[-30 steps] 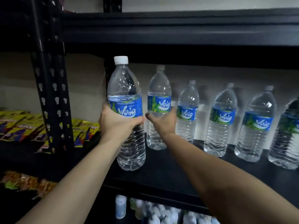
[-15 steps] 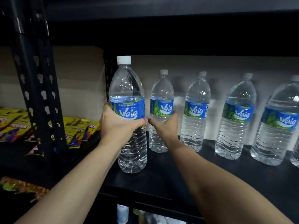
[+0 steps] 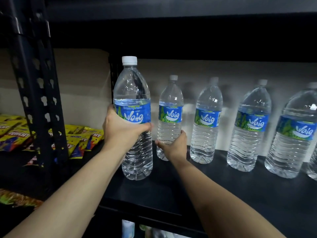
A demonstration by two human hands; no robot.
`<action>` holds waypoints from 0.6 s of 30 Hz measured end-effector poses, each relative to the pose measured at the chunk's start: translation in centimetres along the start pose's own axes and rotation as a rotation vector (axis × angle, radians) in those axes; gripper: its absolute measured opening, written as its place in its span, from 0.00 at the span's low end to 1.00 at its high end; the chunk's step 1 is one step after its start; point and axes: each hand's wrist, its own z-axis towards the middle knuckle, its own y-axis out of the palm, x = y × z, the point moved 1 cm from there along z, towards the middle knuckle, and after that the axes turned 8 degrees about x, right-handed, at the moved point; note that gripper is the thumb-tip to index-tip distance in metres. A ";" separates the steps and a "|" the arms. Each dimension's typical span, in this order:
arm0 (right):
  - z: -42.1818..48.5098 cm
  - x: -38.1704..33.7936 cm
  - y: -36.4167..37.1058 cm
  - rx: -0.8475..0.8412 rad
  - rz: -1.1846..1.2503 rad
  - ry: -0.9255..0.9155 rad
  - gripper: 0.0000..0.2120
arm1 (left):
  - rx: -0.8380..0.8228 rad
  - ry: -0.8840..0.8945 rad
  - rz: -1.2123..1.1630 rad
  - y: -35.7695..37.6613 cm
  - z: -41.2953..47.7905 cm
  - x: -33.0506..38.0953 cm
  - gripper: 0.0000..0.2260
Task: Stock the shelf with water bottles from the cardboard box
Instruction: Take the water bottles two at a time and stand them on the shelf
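My left hand [image 3: 122, 130] grips a large clear water bottle [image 3: 133, 93] with a blue label and white cap, upright near the front left of the black shelf [image 3: 171, 191]. My right hand [image 3: 175, 146] holds the lower body of a second bottle [image 3: 170, 107] standing at the back left of the shelf. To its right, three more bottles [image 3: 207, 117] stand in a row along the back wall. The cardboard box is out of view.
A black perforated upright post [image 3: 36, 93] stands left of the bottles. Yellow snack packets [image 3: 80, 140] lie on the neighbouring shelf to the left. The shelf above [image 3: 171, 7] hangs low over the bottle caps. Items show on the shelf below [image 3: 128, 228].
My right hand has slid down from the label to the lower body of the back bottle. The left hand still holds its bottle in about the same spot.
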 end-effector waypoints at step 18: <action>-1.7 2.9 -5.7 -0.521 -0.561 -0.196 0.23 | -0.047 -0.007 -0.020 1.0 1.1 -1.1 0.40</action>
